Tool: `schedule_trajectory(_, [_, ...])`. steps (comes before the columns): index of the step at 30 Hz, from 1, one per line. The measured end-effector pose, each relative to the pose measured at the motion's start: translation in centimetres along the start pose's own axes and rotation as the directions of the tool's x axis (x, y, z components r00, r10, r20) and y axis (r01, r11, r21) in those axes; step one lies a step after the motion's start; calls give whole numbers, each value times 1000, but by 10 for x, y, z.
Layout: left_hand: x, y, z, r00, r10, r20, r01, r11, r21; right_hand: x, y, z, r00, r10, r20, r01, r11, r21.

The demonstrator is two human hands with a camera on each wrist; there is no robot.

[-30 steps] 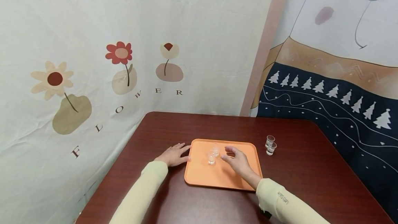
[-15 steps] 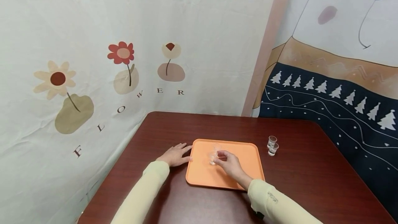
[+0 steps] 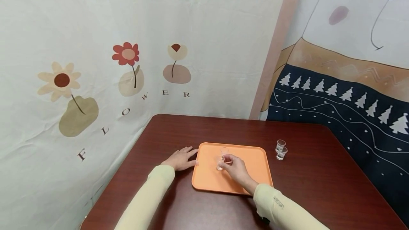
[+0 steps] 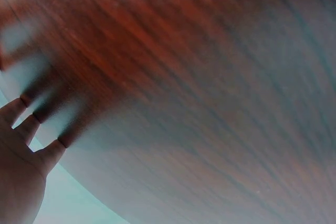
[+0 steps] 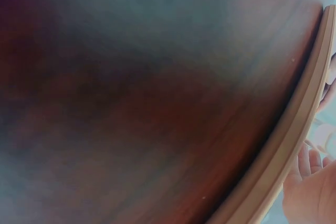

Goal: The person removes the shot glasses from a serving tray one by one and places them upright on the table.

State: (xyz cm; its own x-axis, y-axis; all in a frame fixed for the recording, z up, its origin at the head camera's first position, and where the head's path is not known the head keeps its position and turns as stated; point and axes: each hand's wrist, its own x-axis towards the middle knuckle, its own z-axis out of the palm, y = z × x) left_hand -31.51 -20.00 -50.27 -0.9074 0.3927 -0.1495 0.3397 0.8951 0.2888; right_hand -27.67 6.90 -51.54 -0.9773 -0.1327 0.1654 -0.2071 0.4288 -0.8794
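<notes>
An orange tray (image 3: 249, 173) lies on the dark red table (image 3: 319, 180). Two small clear glasses stand on it. My right hand (image 3: 227, 165) pinches the nearer glass (image 3: 219, 163) between thumb and fingers; the farther glass (image 3: 224, 151) stands just behind it. My left hand (image 3: 183, 158) lies flat on the table, fingertips at the tray's left edge. In the left wrist view its straight fingers (image 4: 31, 124) press on the wood. The right wrist view shows the tray's rim (image 5: 294, 140) and part of my right hand (image 5: 312, 192).
Two more small clear glasses (image 3: 281, 149) stand close together on the table, right of the tray. Printed cloth hangs along the table's far and left sides, a flower pattern (image 3: 127, 66) on the left and dark tree-patterned fabric (image 3: 345, 109) on the right.
My right hand moved left across the tray from an open pose and closed its fingers on the nearer glass. The left hand stayed flat on the table.
</notes>
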Motion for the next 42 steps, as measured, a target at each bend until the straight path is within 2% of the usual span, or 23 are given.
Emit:
schedule_trajectory(5, [-1,1,-1,1000,-2,-1,2,1000,-10,-3,-2,-11,1000,-6,-13,6,1000,-16])
schedule_trajectory(11, [-1,0,-2,1000,-2,0,2,1000,-15,-3,-2,-37,997,30,-64,-31,999,-15])
schedule_trajectory(18, [-1,-2,-1,1000,-15,3,15,1000,-25,-9,11,-89,990,60,-126,-64,997,-32])
schedule_trajectory(23, [-1,0,-2,1000,-26,11,26,999,-19,-15,32,-128,980,76,-183,-100,987,-124])
schedule_trajectory(28, [1,1,-1,1000,-21,13,21,1000,-18,-24,50,-156,967,114,-227,-162,965,-204])
schedule_trajectory(35, [2,0,1,1000,-21,9,21,1000,-14,-33,68,-178,951,152,-270,-221,944,-245])
schedule_trajectory(42, [3,0,1,1000,-23,9,23,1000,-10,-34,78,-187,941,166,-295,-246,934,-259])
